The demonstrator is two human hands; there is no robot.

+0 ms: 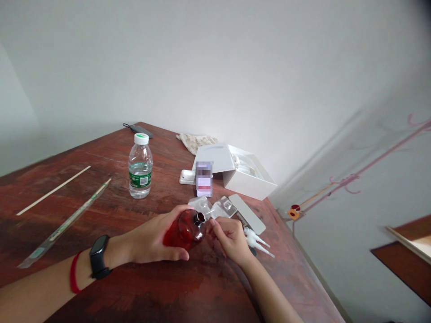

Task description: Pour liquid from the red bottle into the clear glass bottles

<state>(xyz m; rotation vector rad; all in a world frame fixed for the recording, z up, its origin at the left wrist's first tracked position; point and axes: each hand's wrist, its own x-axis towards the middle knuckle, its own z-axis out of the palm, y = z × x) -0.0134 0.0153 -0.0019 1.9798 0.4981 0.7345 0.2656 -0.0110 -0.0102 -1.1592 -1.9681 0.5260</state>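
Head view: clasping one red bottle in grip of left hand, over table.
Counted one clear bottle, one phone, two white nozzles part-hidden by right hand; cannot tell state of its grip, just beside red bottle.

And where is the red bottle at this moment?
In the head view, the red bottle is below and slightly left of centre, gripped in the left hand, its open mouth facing the right hand, nearer the wearer than the phone.
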